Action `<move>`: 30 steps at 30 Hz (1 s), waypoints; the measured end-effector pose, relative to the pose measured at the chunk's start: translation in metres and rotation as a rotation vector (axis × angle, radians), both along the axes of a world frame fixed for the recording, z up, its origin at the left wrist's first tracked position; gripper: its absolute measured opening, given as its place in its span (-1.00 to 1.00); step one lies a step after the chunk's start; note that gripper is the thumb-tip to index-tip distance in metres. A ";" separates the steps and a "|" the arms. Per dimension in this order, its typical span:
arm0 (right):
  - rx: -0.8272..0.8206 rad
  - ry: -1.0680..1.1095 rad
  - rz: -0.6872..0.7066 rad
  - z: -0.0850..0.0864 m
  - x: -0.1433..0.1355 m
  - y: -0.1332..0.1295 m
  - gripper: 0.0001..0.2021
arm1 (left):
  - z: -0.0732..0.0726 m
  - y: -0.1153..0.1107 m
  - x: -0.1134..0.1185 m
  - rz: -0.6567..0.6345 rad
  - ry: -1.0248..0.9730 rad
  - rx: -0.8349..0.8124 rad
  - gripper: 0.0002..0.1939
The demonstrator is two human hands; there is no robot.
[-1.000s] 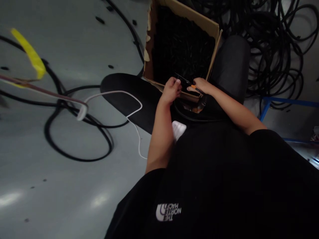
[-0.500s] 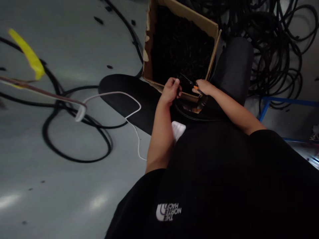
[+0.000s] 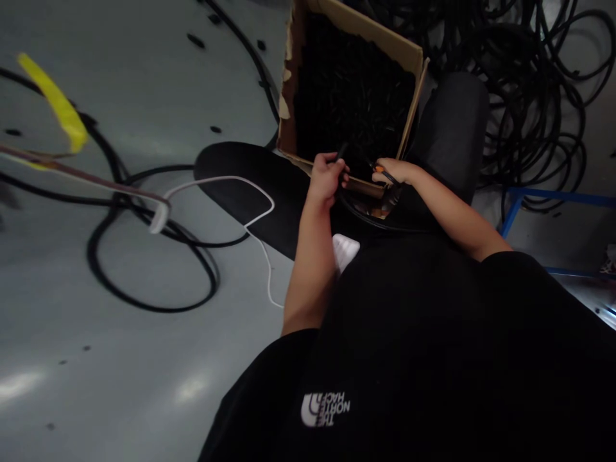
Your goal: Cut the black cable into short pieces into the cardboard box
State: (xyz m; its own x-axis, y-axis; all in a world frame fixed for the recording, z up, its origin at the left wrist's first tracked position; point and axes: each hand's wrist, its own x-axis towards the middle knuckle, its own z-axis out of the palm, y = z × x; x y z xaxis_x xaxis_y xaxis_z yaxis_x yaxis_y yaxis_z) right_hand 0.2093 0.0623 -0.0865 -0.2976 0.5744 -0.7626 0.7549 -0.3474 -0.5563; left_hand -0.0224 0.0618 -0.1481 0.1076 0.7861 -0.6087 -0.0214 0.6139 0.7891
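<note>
My left hand [image 3: 327,178] is closed around a black cable [image 3: 342,151], whose short end sticks up past the thumb. In my right hand [image 3: 391,171] are pliers with orange-and-black handles [image 3: 380,169]; their dark jaws barely show against the box's contents. Both hands are at the near edge of a cardboard box [image 3: 285,109], a little apart from each other. Short black pieces [image 3: 353,90] fill the box. Below the hands a stretch of black cable curves across my lap.
A white device [image 3: 345,250] with a white cord [image 3: 250,183] lies at my lap. Looped black cable [image 3: 149,310] is on the floor to the left, near a yellow strip [image 3: 58,106]. Tangled cables [image 3: 534,96] and a blue frame [image 3: 513,212] are on the right.
The cable end now stands up out of my left fist, where it did not show before. The plier jaws, earlier visible reaching toward the left hand, have drawn back or turned into the dark.
</note>
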 end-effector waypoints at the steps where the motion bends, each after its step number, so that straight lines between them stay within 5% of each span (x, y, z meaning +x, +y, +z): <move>1: 0.007 0.010 -0.003 0.000 -0.002 0.000 -0.68 | 0.002 0.003 0.002 0.038 0.000 -0.005 -0.53; 5: 0.043 0.108 -0.153 0.002 -0.011 -0.008 -0.77 | 0.015 0.015 0.008 0.158 -0.023 -0.006 -0.49; 8: -0.114 0.332 -0.264 0.017 -0.014 -0.031 -0.78 | 0.023 0.020 0.006 0.252 -0.040 0.060 -0.44; 10: -0.258 0.511 -0.205 0.036 -0.004 -0.054 -0.74 | 0.030 0.021 0.002 0.336 -0.046 0.073 -0.49; 14: -0.309 0.753 -0.034 0.093 0.060 -0.098 -0.59 | 0.050 0.023 -0.002 0.650 -0.122 -0.046 -0.80; 18: -0.448 0.773 -0.090 0.157 0.142 -0.129 -0.44 | 0.072 0.026 0.000 0.818 -0.199 -0.104 -0.77; 20: -0.449 0.734 -0.101 0.175 0.159 -0.141 -0.47 | 0.080 0.030 0.001 0.854 -0.222 -0.137 -0.73; 23: -0.394 0.680 -0.073 0.173 0.144 -0.152 -0.55 | 0.084 0.035 0.001 0.898 -0.313 -0.205 -0.63; 26: -0.200 0.580 -0.097 0.148 0.104 -0.151 -0.60 | 0.080 0.035 -0.002 0.830 -0.360 -0.193 -0.69; 30: -0.006 0.521 -0.011 0.122 0.073 -0.133 -0.59 | 0.064 0.028 -0.008 0.611 -0.097 -0.005 -0.80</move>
